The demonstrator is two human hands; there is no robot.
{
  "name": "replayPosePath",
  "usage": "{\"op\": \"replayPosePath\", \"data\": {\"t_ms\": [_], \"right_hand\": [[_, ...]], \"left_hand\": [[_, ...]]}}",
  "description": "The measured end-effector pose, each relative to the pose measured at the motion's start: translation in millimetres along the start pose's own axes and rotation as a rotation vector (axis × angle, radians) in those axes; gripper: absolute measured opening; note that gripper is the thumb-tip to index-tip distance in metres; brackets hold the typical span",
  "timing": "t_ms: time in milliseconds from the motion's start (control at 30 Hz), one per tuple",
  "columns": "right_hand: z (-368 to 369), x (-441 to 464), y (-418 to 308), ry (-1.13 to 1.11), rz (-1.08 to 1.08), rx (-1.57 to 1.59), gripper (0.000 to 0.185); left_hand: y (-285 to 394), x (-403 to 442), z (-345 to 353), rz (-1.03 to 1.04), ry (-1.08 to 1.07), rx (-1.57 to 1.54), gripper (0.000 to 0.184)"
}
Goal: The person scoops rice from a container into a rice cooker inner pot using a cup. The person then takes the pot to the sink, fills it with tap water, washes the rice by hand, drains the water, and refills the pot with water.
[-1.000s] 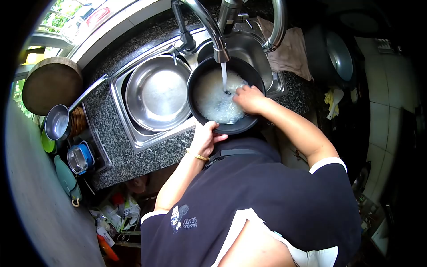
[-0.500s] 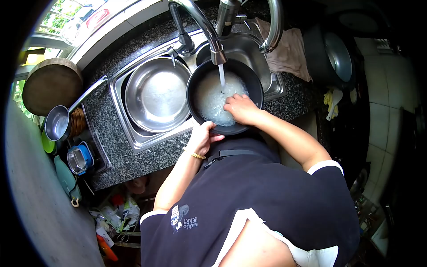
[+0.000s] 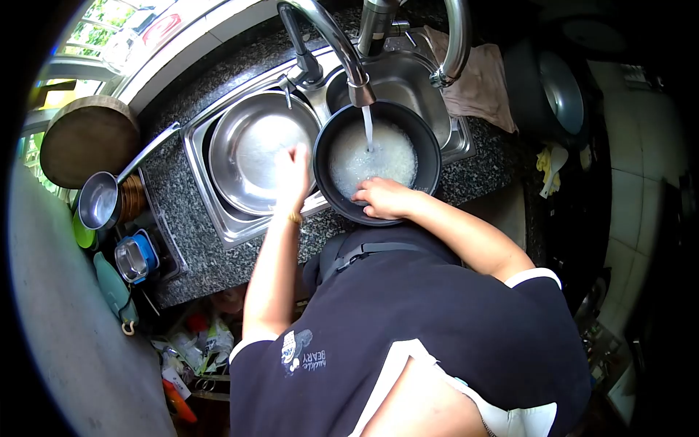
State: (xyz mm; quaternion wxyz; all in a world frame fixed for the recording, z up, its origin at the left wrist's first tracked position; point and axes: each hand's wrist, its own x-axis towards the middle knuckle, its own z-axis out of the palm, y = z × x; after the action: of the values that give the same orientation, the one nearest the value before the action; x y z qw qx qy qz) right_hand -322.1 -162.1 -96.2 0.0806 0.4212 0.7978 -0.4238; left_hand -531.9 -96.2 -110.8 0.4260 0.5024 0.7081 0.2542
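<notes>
A dark pot [image 3: 431,171] stands at the near edge of the right sink bowl, holding cloudy water and white grains that look like rice [image 3: 400,149]. Water runs into it from the curved faucet [image 3: 361,93]. My right hand [image 3: 387,198] reaches over the near rim, its fingers curled against the inner wall at the water's edge; whatever they grip is hidden. My left hand [image 3: 293,175] is off the pot, raised over the right side of a large steel basin [image 3: 255,156] in the left sink bowl. Glare and blur hide its fingers.
A second curved spout [image 3: 459,44] hangs over the right sink bowl [image 3: 415,76]. Beside it lies a beige cloth [image 3: 480,87]. At left are a round wooden board [image 3: 89,142], a long-handled saucepan [image 3: 100,202] and a blue-rimmed container [image 3: 135,256] on the granite counter [image 3: 193,266].
My left hand has let go of the pot's near rim and moved up and left over the basin. My right hand has shifted toward the pot's near wall.
</notes>
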Motion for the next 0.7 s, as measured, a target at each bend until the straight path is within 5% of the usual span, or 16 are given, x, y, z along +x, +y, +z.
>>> {"op": "replayPosePath", "data": {"t_ms": [33, 100, 267, 367, 400, 433, 500, 700], "right_hand": [[2, 1, 1, 0.018, -0.010, 0.003, 0.037], [0, 2, 1, 0.033, -0.026, -0.004, 0.037], [3, 3, 0, 0.198, -0.069, -0.096, 0.027], [3, 2, -1, 0.251, -0.076, -0.148, 0.022], [2, 3, 0, 0.253, -0.076, -0.145, 0.022], [1, 3, 0, 0.291, -0.087, -0.175, 0.020], [3, 0, 0, 0.374, -0.132, -0.224, 0.014], [-7, -20, 5, 0.426, -0.232, -0.295, 0.013]], "left_hand": [[25, 12, -11, 0.130, 0.065, 0.068, 0.044], [48, 51, -20, 0.022, -0.005, 0.274, 0.052], [84, 105, 10, 0.161, -0.104, 0.535, 0.059], [90, 71, -3, 0.051, -0.342, 0.398, 0.069], [94, 49, -7, 0.059, -0.385, 0.577, 0.070], [55, 41, 1, 0.101, -0.468, 0.283, 0.053], [29, 14, 8, 0.192, -0.358, 0.078, 0.034], [19, -48, 16, 0.208, -0.026, -0.016, 0.038]]}}
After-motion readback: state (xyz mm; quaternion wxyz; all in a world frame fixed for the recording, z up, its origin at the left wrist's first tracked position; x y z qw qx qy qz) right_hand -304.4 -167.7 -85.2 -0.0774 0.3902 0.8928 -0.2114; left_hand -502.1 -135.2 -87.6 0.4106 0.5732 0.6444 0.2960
